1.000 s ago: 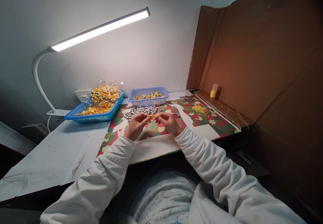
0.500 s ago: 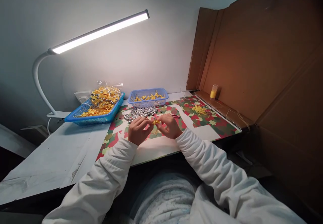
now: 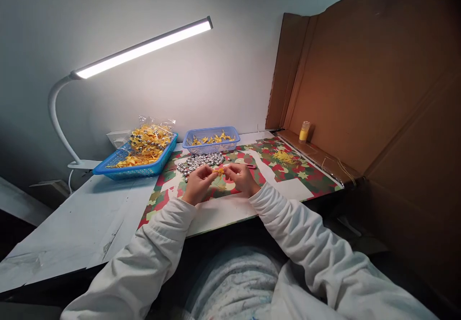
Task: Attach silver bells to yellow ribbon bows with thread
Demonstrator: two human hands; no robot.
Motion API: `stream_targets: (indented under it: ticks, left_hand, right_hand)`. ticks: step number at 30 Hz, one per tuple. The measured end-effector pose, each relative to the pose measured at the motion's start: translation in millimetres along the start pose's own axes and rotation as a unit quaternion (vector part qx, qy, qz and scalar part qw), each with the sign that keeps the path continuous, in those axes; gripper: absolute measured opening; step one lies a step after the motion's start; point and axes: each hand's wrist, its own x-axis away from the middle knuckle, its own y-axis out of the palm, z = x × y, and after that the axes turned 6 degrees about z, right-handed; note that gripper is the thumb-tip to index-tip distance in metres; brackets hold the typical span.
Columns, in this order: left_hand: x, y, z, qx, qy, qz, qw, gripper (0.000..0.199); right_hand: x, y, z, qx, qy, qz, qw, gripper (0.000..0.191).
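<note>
Between my two hands, low over the patterned mat (image 3: 302, 178), is a small yellow piece (image 3: 219, 171). My left hand (image 3: 199, 183) pinches its left side, and my right hand (image 3: 242, 178) pinches its right side. Fingertips cover most of it, so its shape is unclear. A heap of shiny silver beads (image 3: 201, 160) lies just behind my left hand. Past the beads stands a light-blue basket (image 3: 227, 145) with yellow pieces in it. Thin yellow strands (image 3: 285, 157) form a loose pile on the mat to the right.
At the left, a larger blue basket (image 3: 144, 170) holds yellow pieces and a clear bag. A clamp lamp (image 3: 54, 113) arches above. Cardboard (image 3: 342, 80) walls the right side, with a small yellow bottle (image 3: 304, 132) at its base. A red tool (image 3: 251, 166) lies behind my right hand.
My left fingers have changed their hold and now sit more compactly at the yellow piece. The piece has shifted slightly up and left between my hands.
</note>
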Motion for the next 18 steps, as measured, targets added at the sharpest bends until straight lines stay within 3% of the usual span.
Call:
stream_targets:
  ticks: [2,5,8,12,18]
  left_hand:
    - [-2.6,0.4,-3.0,0.060,-0.070,0.005,0.996,0.028]
    - [-4.3,0.9,-4.3,0.107,-0.109,0.030,0.988,0.027]
    - [-4.8,1.3,-4.1,0.104,-0.109,0.036,0.988,0.030]
    - [-5.9,1.8,-5.9,0.074,-0.087,0.029,0.993,0.024]
    - [-6.1,1.7,-9.2,0.024,-0.067,0.032,0.997,0.022]
  right_hand:
    - [-0.7,-0.6,1.8,-0.013,0.034,0.001,0.999,0.031]
    - [0.0,0.6,2.8,0.056,0.027,-0.041,0.997,0.024]
    - [1.0,5.4,2.7,0.112,-0.014,-0.106,0.988,0.026]
    - [0.6,11.0,5.6,0.105,-0.015,-0.128,0.986,0.015]
    - [2.2,11.8,10.3,0.045,0.067,-0.076,0.994,0.023]
